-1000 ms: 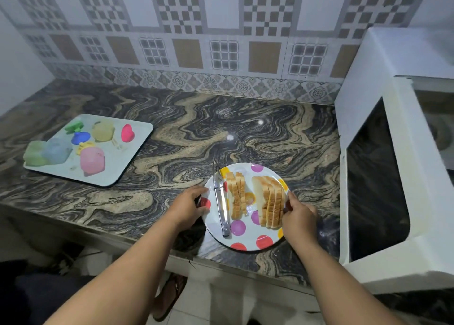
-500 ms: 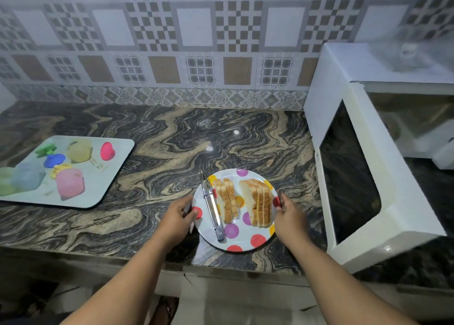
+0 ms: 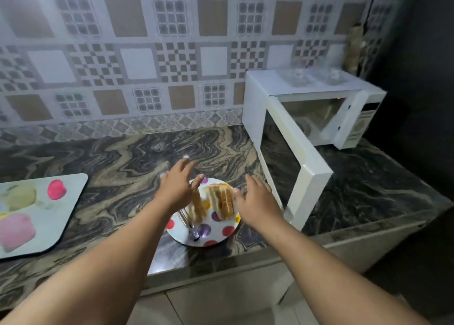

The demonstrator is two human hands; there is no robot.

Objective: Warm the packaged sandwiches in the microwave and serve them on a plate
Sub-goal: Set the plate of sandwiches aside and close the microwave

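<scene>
A white plate with coloured dots (image 3: 216,230) sits near the counter's front edge. On it stand two stacks of sandwich slices (image 3: 222,199) and metal tongs (image 3: 188,222) along its left side. My left hand (image 3: 175,185) hovers over the plate's left part, fingers spread, holding nothing. My right hand (image 3: 258,200) hovers at the plate's right rim, fingers apart, also holding nothing. The white microwave (image 3: 317,111) stands at the right with its door (image 3: 292,167) swung wide open toward the plate.
A pale tray (image 3: 61,216) with several coloured plastic containers lies at the left on the marbled counter (image 3: 122,167). Clear glass items stand on the microwave's top. A tiled wall runs behind; a dark wall closes the right side.
Both hands have let go of the plate's rim and lifted above it with fingers spread. The head has moved back and turned right, showing the whole microwave.
</scene>
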